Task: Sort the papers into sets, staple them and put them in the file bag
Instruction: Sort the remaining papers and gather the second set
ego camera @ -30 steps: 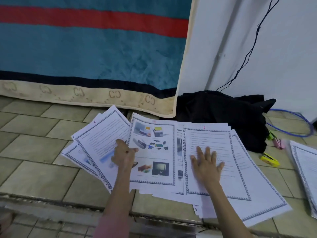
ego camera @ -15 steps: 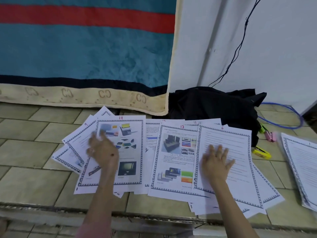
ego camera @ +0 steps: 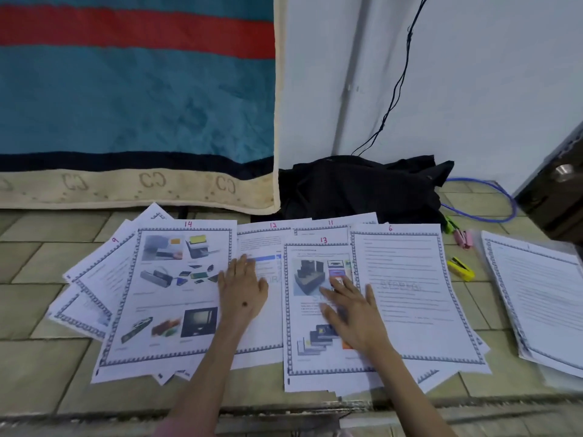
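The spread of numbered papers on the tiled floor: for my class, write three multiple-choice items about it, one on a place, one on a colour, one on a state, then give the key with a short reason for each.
1. Where does the yellow stapler lie?
A. on page 14
B. on the floor tiles right of page 6
C. on the black bag

2. What colour are the handwritten page numbers?
A. red-pink
B. green
C. black

3. How do the two hands meet the papers?
A. both lift a sheet into the air
B. both lie flat with fingers spread
C. both hang clear above them

Key: 1 B, it lies on the tiles between page 6 and the separate stack. 2 A, the 14 on page 14 and the 13 on page 13 are red-pink. 3 B, the left hand and right hand rest palm down, fingers extended.
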Demonstrator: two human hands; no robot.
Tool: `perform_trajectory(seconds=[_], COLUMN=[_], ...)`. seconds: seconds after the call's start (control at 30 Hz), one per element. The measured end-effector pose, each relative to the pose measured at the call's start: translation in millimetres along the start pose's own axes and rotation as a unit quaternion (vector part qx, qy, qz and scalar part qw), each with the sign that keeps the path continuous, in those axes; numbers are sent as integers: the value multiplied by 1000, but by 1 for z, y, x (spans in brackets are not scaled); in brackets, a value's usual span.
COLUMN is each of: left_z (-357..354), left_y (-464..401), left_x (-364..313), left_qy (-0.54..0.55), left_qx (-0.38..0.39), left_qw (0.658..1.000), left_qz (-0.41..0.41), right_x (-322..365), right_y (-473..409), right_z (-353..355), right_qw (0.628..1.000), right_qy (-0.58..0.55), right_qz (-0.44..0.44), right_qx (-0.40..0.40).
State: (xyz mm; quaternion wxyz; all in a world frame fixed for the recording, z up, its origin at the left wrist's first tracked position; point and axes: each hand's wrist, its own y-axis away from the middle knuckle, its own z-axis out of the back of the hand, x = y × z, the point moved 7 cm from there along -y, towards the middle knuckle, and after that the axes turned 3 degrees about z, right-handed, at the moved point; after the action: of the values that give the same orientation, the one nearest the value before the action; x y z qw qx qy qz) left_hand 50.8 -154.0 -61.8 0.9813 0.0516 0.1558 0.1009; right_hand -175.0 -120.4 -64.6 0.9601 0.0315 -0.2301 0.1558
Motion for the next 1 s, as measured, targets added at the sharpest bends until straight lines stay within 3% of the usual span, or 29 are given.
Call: perform_trajectory(seconds=[0.1, 0.17, 0.27, 0.33, 0.37, 0.43, 0.47, 0.53, 0.63, 0.83, 1.0], left_z=[17, 17, 12, 11, 10, 14, 16, 16, 12, 5, 31], left_y=[-6, -13, -25, -28, -29, -32, -32, -34, -32, -33, -47], left_x=[-28, -43, -43, -37, -34, -28, -26, -30, -43, -54, -13], left_qy=[46, 112, 229, 311, 343, 375, 373, 344, 334, 298, 276], left_qx=[-50, -29, 0, 12, 12, -7, -9, 34, 77, 80, 0], left_qw=[998, 993, 969, 940, 926, 908, 907, 921, 926, 943, 947], left_qz=[6, 21, 93, 140, 156, 186, 194, 180, 159, 127, 164], right_x=[11, 23, 19, -10, -29, -68, -87, -101, -100, -134, -153], right_y=[-2, -4, -1, 6, 7, 7, 11, 16, 13, 16, 31], right_z=[-5, -7, 10, 33, 43, 53, 54, 58, 71, 87, 103], right_qw=[999, 987, 932, 918, 929, 952, 944, 931, 923, 864, 862], right_qy=[-50, -160, -345, -314, -240, -46, -19, -37, -44, -121, -169], right_qz=[16, 31, -15, -72, -106, -230, -294, -346, -357, -421, -343], right_qx=[8, 1, -111, -230, -260, -197, -150, -110, -132, -247, -334])
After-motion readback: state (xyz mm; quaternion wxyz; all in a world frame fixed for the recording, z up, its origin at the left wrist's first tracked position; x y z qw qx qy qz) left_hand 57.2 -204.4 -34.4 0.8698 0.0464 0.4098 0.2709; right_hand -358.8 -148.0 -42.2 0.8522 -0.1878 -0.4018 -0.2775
